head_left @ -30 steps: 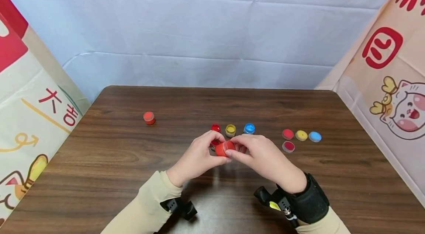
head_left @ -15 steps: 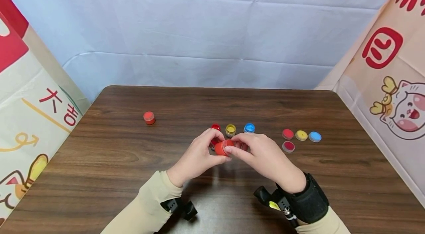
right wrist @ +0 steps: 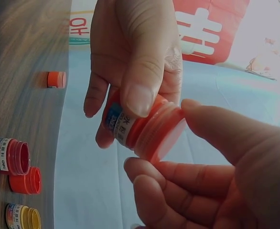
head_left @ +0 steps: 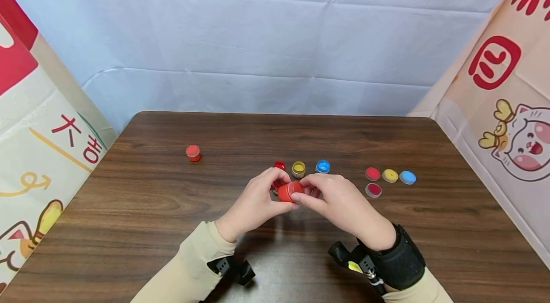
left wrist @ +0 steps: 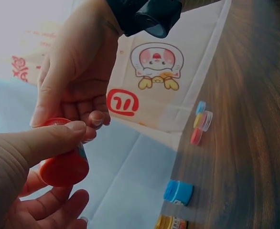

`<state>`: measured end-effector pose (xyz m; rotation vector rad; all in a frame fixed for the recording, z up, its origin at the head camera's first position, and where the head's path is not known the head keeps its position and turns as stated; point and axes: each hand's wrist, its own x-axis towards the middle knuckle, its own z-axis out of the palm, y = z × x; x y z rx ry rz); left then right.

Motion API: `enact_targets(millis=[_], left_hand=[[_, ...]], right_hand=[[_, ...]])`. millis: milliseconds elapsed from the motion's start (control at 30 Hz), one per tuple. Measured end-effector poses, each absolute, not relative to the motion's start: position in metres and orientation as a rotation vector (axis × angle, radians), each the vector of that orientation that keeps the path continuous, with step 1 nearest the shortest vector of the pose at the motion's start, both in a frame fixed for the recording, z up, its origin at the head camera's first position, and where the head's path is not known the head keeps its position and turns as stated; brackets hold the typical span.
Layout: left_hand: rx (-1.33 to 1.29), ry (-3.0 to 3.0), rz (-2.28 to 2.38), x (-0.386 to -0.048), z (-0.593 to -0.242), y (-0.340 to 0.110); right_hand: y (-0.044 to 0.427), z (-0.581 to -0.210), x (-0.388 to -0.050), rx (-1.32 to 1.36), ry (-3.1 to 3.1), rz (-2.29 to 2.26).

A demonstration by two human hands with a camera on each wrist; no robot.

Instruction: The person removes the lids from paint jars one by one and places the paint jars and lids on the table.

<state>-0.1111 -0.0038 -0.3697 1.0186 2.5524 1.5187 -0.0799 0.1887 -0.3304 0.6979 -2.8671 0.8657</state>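
Both hands meet at a red paint jar (head_left: pixel 288 193) in the head view, tilted on its side above the table. My left hand (head_left: pixel 252 203) grips the jar's body, its thumb lying across the labelled side in the right wrist view. My right hand (head_left: pixel 345 205) pinches the jar's pale-rimmed lid (right wrist: pixel 167 131) between thumb and fingers. The lid sits on the jar. Just beyond the hands stand lidless paint jars: a red one (head_left: pixel 279 165), a yellow one (head_left: pixel 298 169), a blue one (head_left: pixel 322 166), and a dark red one (right wrist: pixel 10 156), partly hidden by my left fingers in the head view.
Loose lids lie to the right: a red lid (head_left: pixel 372 173), a yellow lid (head_left: pixel 390 175), a blue lid (head_left: pixel 407 177) and a dark red lid (head_left: pixel 373 190). A lidded orange-red jar (head_left: pixel 193 152) stands far left on the brown table (head_left: pixel 142 198). Cloth hangs behind and beside.
Almost nothing differs. Both hands stay at the same spot on the red paint jar, with only slight shifts of the right fingers at the lid.
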Motion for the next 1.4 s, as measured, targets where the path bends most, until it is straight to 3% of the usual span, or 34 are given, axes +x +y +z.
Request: enact_targets(millis=[1400], left_hand=[[1.022, 2.627, 1.483, -0.1115, -0.3691, -0.0049]], right_hand=[[0.186, -0.3335, -0.0825, 0.709, -2.849, 0.857]])
